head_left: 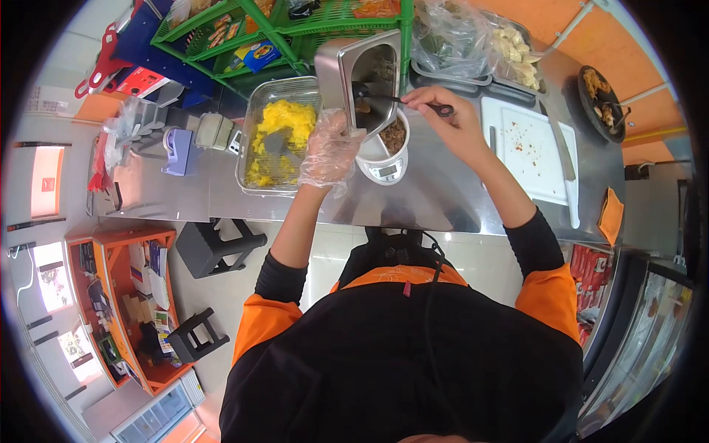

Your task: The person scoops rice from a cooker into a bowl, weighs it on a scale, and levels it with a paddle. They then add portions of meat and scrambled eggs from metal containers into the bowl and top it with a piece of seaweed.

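Note:
My left hand (329, 148), in a clear plastic glove, grips the lower end of a deep steel food pan (336, 81). The pan is tilted with its mouth facing right and toward me. In my bare right hand (447, 118) is a black spoon (442, 110), its handle between my fingers and its head inside the pan. Under the pan's mouth stands a white kitchen scale (387, 173). Brown chopped food (393, 136) lies in a container on the scale, partly hidden by the pan. Left of my gloved hand is a clear tray (242, 159) of yellow food (289, 118) with a grey scraper in it.
A white cutting board (509, 170) with a knife (559, 144) lies to the right. Beyond it is a dark stone bowl (605, 103). Green crates (295, 37) and trays with plastic bags (454, 37) line the back. A tape dispenser (177, 151) stands left.

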Motion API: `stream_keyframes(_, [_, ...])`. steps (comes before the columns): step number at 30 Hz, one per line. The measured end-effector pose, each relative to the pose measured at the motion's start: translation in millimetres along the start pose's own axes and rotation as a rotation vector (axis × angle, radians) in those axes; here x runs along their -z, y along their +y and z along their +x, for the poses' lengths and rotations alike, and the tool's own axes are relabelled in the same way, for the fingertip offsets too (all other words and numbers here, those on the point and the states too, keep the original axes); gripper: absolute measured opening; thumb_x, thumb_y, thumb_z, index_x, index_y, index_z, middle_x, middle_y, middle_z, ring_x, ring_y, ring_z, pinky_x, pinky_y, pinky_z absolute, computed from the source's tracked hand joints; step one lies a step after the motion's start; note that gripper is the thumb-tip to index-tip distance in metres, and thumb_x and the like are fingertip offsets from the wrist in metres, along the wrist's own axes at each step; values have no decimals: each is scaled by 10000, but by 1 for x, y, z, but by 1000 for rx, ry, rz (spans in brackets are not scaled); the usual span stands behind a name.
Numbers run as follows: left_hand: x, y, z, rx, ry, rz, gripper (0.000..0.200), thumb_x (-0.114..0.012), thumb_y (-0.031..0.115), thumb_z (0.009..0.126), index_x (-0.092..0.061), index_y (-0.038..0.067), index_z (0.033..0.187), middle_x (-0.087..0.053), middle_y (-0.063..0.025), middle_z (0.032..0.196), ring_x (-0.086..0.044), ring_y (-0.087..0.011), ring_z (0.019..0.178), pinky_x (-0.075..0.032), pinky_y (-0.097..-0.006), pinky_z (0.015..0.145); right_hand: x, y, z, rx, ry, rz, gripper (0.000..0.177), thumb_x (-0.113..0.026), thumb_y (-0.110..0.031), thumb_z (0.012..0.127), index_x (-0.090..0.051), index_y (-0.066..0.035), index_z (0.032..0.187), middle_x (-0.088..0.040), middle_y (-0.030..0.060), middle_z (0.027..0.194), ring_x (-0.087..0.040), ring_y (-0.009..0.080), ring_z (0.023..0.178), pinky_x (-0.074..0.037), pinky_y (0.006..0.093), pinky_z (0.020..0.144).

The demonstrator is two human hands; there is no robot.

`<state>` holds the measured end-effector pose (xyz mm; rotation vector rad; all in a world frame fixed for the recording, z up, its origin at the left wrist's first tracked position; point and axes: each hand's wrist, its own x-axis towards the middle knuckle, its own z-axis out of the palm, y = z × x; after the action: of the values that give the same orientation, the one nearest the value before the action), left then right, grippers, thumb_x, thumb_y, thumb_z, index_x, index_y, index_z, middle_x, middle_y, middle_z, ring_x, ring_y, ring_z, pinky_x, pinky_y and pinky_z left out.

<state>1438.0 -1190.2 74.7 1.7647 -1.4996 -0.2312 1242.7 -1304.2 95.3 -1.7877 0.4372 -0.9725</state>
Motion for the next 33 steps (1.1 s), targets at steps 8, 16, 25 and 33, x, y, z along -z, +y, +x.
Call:
stream_keyframes(8, [-20, -2, -4, -16, 45, -94, 170, -673, 135, 749, -546, 60, 835, -562, -130, 785, -567, -316, 727, -472, -382, 629, 8, 17, -27, -65, -4, 25, 63, -544, -21, 865, -591, -6, 905, -639, 70, 998, -587, 109, 876, -452, 224, 713])
stream_keyframes(16, [-28, 2, -12, -139, -26, 201, 88, -610, 95, 769, -540, 61, 809, -551, -128, 772, -558, -337, 739, -475, -394, 645, 22, 13, -52, -71, 87, 89, 79, -524, 7, 869, -592, -2, 906, -629, 91, 999, -568, 99, 916, -426, 209, 723])
stream_keyframes(25, [-51, -25, -27, -323, 19, 178, 157, -649, 36, 734, -574, 97, 857, -568, -106, 781, -577, -293, 719, -477, -365, 620, 5, 30, -56, -58, 114, 95, 96, -515, 32, 862, -591, -5, 909, -630, 87, 1023, -562, 96, 904, -425, 201, 726])
stream_keyframes(33, [-49, -21, -27, -315, 42, 229, 93, -622, 92, 763, -574, 87, 842, -561, -118, 759, -568, -315, 711, -477, -389, 629, 22, 27, -95, -105, 167, 115, 126, -497, 55, 851, -601, 2, 901, -632, 101, 1029, -576, 125, 926, -432, 218, 761])
